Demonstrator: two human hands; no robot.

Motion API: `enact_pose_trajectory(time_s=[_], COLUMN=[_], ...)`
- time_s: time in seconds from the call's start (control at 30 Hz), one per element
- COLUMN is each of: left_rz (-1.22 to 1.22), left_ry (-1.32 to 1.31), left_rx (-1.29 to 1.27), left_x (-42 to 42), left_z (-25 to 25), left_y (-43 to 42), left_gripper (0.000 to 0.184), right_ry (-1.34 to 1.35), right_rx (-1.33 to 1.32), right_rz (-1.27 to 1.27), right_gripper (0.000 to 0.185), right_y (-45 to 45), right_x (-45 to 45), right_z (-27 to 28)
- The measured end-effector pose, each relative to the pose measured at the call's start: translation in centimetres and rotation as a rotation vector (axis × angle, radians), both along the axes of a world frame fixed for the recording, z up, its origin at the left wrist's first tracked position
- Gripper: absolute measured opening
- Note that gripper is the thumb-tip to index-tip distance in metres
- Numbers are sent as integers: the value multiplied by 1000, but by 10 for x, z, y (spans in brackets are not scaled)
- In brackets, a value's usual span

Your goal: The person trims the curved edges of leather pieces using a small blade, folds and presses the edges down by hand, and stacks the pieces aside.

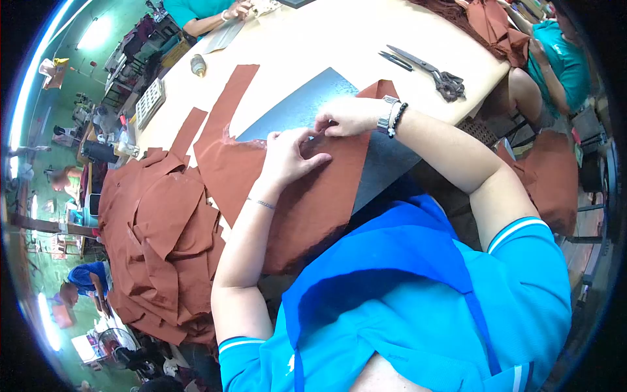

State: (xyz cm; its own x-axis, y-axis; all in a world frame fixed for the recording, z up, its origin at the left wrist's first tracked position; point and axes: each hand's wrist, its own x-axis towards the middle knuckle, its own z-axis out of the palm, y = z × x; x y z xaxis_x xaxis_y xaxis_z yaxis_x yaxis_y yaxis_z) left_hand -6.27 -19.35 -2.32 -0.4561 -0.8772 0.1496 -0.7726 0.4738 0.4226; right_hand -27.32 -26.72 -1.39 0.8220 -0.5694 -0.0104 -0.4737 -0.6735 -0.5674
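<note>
A rust-brown cut fabric piece with a long strip at its far end lies over a smooth blue-grey sheet. My left hand rests on the fabric by its upper edge, its thumb spread away from the fingers. Wearing a metal watch and a beaded bracelet, my right hand is closed in a pinch at that same edge, close to the left fingertips. What lies between the right fingertips is mostly hidden, but the fabric edge runs into them.
Large black-handled scissors and a small dark cutting tool lie on the pale table. A small bottle stands at the far left. Brown fabric pieces are heaped at my left. Co-workers in teal sit across and at right.
</note>
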Motion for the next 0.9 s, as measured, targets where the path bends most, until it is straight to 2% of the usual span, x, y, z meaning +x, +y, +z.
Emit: enact_pose_trajectory(time_s=[0.07,0.13,0.23,0.37,0.5,0.6,0.7,0.8,0.83,0.9], left_rz=[-34,-17,-28,-66,-134,-151,-151,-159,-161,-164], left_ry=[78,0,-81,-131,-191,-245,-268,-272,-271,-268], left_rx=[-128,-118,-120,-195,-314,-374,-373,-399,-411,-434], left_x=[9,20,30,41,48,50,50,52,52,54], left_z=[-15,-18,-12,-18,-25,-27,-24,-26,-26,-27], left_y=[-3,-8,-7,-8,-7,-5,-3,-4,-4,-4], left_gripper=[33,18,16,19,27,32,34,34,33,32], right_ry=[-22,-60,-102,-227,-60,0,98,142,57,112], right_rx=[-37,-140,-309,-518,-647,-605,-830,-830,-854,-790], right_rz=[1,17,44,48,23,-14,-25,-75,-77,-83], right_gripper=[21,19,20,15,29,32,36,30,28,34], right_y=[-5,-3,6,15,31,46,54,62,62,66], right_x=[-3,-7,-13,-14,-12,-11,-3,8,8,11], right_z=[-7,-15,-24,-41,-43,-32,-30,-33,-38,-30])
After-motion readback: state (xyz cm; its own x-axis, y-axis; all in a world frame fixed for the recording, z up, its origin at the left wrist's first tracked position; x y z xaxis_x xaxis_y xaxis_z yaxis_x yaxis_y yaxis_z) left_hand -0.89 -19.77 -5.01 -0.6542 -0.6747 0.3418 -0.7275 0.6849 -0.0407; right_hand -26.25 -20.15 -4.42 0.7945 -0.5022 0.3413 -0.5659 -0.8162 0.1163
